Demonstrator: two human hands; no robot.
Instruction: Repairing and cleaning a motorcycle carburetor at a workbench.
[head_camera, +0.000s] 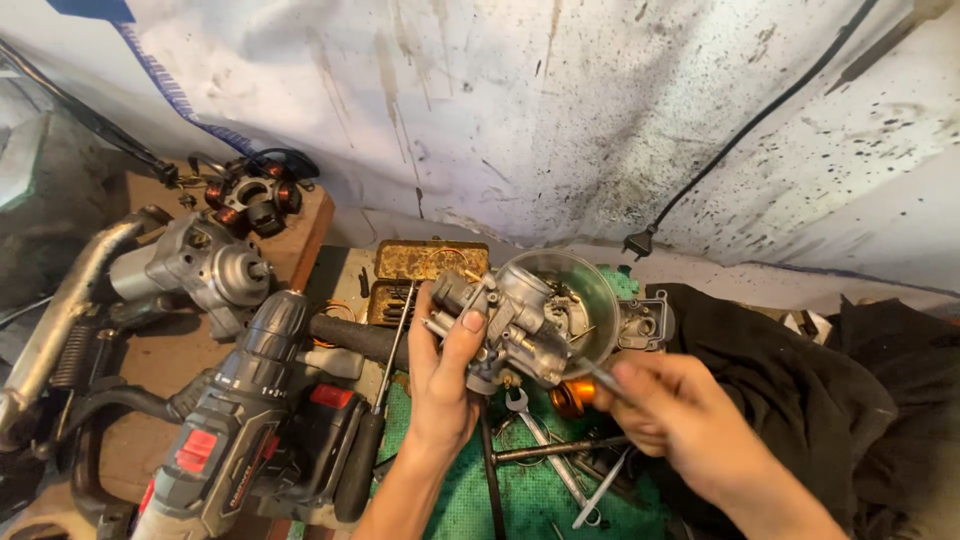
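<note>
My left hand (440, 385) grips a grey metal carburetor (510, 325) and holds it up over the green mat (530, 495). My right hand (680, 415) pinches a thin metal tool (597, 373) whose tip reaches the carburetor's side. Behind the carburetor sits a clear round bowl (585, 290) with small parts in it. An orange cylindrical part (572, 397) lies just below, between my two hands.
A grey and red cordless drill (235, 420) lies at the left, with a starter motor (195, 268) and a copper-wound stator (250, 197) behind it. A rusty open tin (430, 262), a wrench (535, 435), a screwdriver (375, 420) and dark cloth (800, 390) surround the mat.
</note>
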